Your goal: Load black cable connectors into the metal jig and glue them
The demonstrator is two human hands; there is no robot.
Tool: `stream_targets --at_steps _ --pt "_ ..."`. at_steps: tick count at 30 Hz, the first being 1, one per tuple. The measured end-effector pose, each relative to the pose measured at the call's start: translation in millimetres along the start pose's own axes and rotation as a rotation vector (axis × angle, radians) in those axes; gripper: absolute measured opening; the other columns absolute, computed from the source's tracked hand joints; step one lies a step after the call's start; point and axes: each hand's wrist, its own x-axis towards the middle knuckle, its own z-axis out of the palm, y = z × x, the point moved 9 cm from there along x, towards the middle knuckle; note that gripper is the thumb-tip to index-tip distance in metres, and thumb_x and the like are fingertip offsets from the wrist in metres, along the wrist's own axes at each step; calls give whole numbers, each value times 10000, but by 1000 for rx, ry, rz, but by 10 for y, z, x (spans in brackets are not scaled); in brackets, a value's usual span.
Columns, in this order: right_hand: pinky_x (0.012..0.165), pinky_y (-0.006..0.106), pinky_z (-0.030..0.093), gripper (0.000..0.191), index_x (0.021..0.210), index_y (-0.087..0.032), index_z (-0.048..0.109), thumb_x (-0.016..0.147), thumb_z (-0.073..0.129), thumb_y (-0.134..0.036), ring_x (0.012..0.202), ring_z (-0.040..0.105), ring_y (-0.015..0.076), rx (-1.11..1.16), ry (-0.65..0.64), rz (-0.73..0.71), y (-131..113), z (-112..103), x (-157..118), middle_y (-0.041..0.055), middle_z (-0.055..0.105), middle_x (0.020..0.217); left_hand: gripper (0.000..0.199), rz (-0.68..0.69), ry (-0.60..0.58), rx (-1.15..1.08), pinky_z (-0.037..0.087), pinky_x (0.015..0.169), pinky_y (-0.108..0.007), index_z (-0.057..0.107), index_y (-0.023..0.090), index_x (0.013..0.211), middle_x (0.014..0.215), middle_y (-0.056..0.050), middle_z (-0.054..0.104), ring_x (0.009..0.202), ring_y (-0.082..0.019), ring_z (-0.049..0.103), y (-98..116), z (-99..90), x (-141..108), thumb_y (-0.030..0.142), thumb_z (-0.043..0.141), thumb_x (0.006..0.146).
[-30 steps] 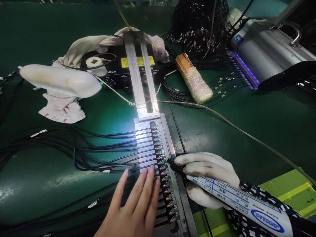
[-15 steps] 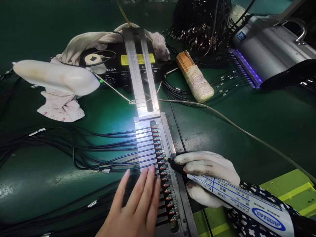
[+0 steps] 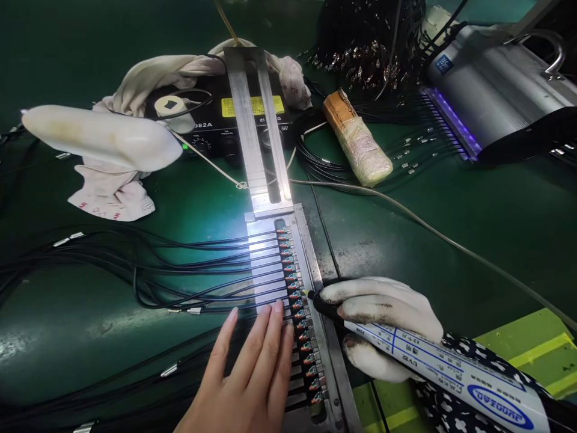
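Note:
My bare left hand (image 3: pixel 255 367) lies with fingers stretched out over the lower left side of a slotted metal fixture (image 3: pixel 336 385). Its fingertips rest near the row of small connectors (image 3: pixel 297 294). Black cables (image 3: pixel 216 268) run from the left into the fixture's slots, ending at these connectors. My right hand (image 3: pixel 392 319), in a stained white glove, is wrapped round a labelled glue syringe (image 3: pixel 433 361). The syringe's thin tip is at a connector midway along the row; whether it touches cannot be made out. The syringe's rear end runs out of view at lower right.
A slotted metal bar (image 3: pixel 250 120) extends behind the fixture. Further back stand a black dispenser box (image 3: pixel 211 135) and a white lamp (image 3: pixel 101 138). At right are a wrapped block (image 3: pixel 360 144), a silver machine with violet light (image 3: pixel 491 84) and a green-yellow board (image 3: pixel 536 355).
My right hand and the syringe have shifted slightly to the right. My left hand stays where it was on the fixture. The view has moved very slightly.

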Motion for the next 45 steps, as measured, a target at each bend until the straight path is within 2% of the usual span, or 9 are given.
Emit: stream_targets --at_steps 9,24,30,36,45 --pt "745 298 625 204 939 -128 638 736 658 -135 897 736 207 25 10 4 13 -3 1 120 753 930 505 8 21 -10 82 1166 -564 575 176 1319 1433 -135 520 1410 -322 275 17 8 -3 436 376 934" --pt "751 279 623 176 934 -144 640 759 644 -132 893 737 196 -14 6 6 10 -13 42 125 755 949 483 -15 51 -11 123 1156 -571 599 170 1296 1404 -141 548 1371 -319 347 16 -18 6 381 349 941" --pt "772 292 620 233 971 -130 642 739 659 -122 923 732 210 -12 9 -9 -17 -32 6 130 748 978 501 -14 59 -24 141 1149 -575 605 168 1296 1414 -141 540 1366 -318 366 23 -32 30 383 290 970" --pt "782 253 609 187 928 -133 647 741 660 -130 889 736 185 1 5 -5 -12 -2 18 134 750 969 516 -7 54 -15 142 1149 -581 594 158 1309 1419 -150 533 1370 -323 365 23 -34 30 404 294 969" --pt "801 273 612 204 950 -139 642 748 669 -151 915 731 193 9 1 -3 19 3 8 127 745 985 529 -16 58 -7 169 1143 -589 580 153 1323 1442 -154 507 1383 -328 356 39 -33 1 427 295 973"
